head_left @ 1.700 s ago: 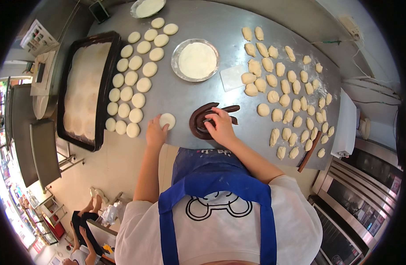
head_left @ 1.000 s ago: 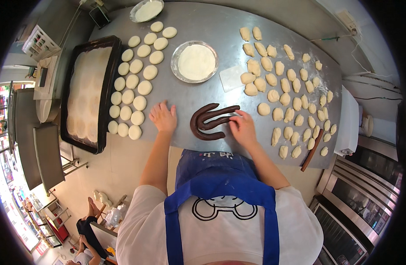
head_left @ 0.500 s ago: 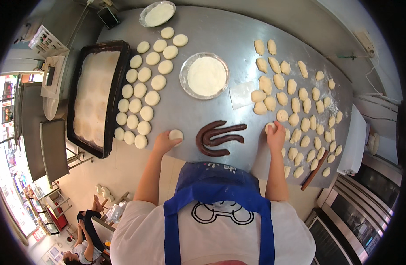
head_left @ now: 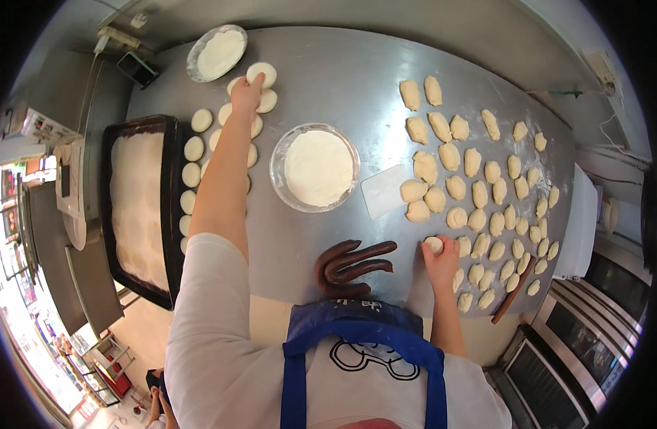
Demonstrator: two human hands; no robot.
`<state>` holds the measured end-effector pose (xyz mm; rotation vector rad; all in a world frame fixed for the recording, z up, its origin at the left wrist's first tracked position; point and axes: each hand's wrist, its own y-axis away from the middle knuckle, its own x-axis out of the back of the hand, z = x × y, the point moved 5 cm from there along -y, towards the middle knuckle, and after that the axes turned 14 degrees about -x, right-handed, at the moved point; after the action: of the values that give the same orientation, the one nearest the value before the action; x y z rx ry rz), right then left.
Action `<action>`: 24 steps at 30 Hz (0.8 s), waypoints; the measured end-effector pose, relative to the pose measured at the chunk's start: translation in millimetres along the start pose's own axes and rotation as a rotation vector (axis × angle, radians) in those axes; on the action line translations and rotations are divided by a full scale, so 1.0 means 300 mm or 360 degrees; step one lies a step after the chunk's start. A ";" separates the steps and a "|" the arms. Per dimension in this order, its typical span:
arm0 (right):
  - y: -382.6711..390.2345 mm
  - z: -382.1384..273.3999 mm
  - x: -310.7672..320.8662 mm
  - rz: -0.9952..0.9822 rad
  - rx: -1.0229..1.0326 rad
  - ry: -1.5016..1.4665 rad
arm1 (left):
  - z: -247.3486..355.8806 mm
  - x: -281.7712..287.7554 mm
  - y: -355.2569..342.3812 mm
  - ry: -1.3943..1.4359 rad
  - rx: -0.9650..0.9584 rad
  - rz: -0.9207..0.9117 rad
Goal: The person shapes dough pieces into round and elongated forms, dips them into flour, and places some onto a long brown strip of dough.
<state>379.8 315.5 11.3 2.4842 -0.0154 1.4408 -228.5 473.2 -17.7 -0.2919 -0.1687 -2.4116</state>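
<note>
My left hand [head_left: 248, 94] is stretched to the far end of the rows of smooth, flat white dough rounds [head_left: 194, 149]. Its fingers grip the edge of one dough round [head_left: 262, 72], close to others beside it. At the right, my right hand [head_left: 440, 259] is closed around a small dough piece [head_left: 433, 245] low over the table, next to the rough, uncooked dough pieces [head_left: 455, 188]. Between my arms lie dark brown, rope-like strips of paste [head_left: 337, 270], bent and side by side. My left forearm hides part of the rows of rounds.
A round bowl of white flour [head_left: 317, 169] stands mid-table, with a flat white scraper [head_left: 382, 191] beside it. A second flour bowl [head_left: 220, 56] is far left. A black-rimmed baking tray [head_left: 172, 214] borders the left side; a wooden rolling pin [head_left: 515, 288] lies right.
My left hand has moved from the near side to the far end of the rounds, carrying its dough round. My right hand stays by the rough pieces with its dough. The view has shifted.
</note>
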 end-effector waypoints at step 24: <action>0.303 -0.487 0.096 -0.0321 0.1042 -0.0817 | 0.389 -0.145 1.485 0.1831 0.1097 -0.0572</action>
<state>257.1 265.8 125.0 3.1856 0.6836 0.7657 115.6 188.6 103.2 1.4868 -0.5087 -2.2871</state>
